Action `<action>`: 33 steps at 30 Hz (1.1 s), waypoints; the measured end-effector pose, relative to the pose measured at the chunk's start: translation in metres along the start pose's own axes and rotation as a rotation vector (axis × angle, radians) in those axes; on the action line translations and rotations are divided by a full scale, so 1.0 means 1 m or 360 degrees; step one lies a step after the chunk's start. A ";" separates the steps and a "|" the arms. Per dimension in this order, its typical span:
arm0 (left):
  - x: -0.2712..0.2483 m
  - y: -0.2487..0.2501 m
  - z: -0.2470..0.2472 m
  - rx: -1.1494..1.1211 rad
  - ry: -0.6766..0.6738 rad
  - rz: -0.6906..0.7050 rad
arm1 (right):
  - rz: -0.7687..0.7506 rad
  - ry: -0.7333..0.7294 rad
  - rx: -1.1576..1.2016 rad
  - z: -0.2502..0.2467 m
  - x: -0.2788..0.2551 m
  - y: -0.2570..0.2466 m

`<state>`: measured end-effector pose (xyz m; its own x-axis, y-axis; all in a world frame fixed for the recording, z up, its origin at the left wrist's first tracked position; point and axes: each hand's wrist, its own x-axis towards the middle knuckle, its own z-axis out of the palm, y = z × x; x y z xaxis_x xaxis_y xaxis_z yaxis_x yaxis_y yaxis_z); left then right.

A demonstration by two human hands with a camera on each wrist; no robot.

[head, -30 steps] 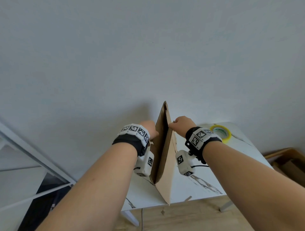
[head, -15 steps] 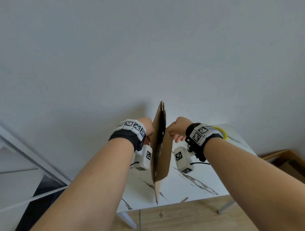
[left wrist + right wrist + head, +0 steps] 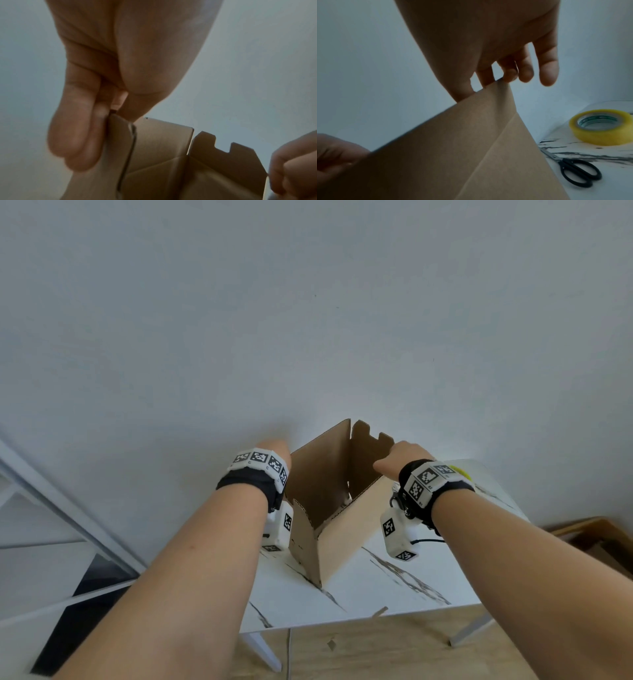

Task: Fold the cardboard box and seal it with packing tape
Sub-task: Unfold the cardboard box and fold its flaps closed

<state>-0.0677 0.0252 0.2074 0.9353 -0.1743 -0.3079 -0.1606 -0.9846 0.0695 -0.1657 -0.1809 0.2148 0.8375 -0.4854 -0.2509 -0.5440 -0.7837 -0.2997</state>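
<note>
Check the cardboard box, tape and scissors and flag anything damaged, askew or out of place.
Nothing stands out. The brown cardboard box stands half-opened on the white marble-patterned table, each hand gripping a top flap, with no tears showing. The yellow packing tape roll and black-handled scissors lie flat beside it.

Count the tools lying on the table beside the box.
2: a yellow tape roll at the table's far right, and black-handled scissors just in front of it, near the cardboard box. The box may hide others.
</note>
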 end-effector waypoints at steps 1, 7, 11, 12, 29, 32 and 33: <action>-0.001 0.002 -0.003 -0.0045 -0.0087 -0.0074 | 0.0010 0.0017 -0.0042 0.003 0.000 0.002; -0.015 0.011 -0.005 -0.0036 0.0103 0.0051 | -0.0105 0.0035 0.0057 0.011 0.000 0.007; -0.015 0.018 -0.001 -0.0278 0.0137 0.0098 | -0.0074 0.0079 0.0117 0.013 -0.001 0.005; -0.017 0.019 -0.002 -0.0341 0.0127 0.0114 | -0.0048 0.0100 0.0121 0.014 0.000 0.005; -0.062 0.026 -0.020 -0.0042 -0.0677 0.0064 | 0.0000 0.0081 0.0256 0.013 0.009 -0.005; -0.062 0.028 -0.019 -0.0220 -0.0817 0.0064 | -0.0016 0.0090 0.0249 0.011 0.009 -0.004; -0.061 0.028 -0.019 -0.0363 -0.0880 0.0038 | -0.0018 0.0090 0.0246 0.011 0.009 -0.003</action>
<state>-0.1231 0.0081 0.2462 0.6194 -0.2387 -0.7479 -0.0503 -0.9627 0.2657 -0.1567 -0.1788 0.2035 0.8427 -0.5015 -0.1961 -0.5325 -0.7223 -0.4412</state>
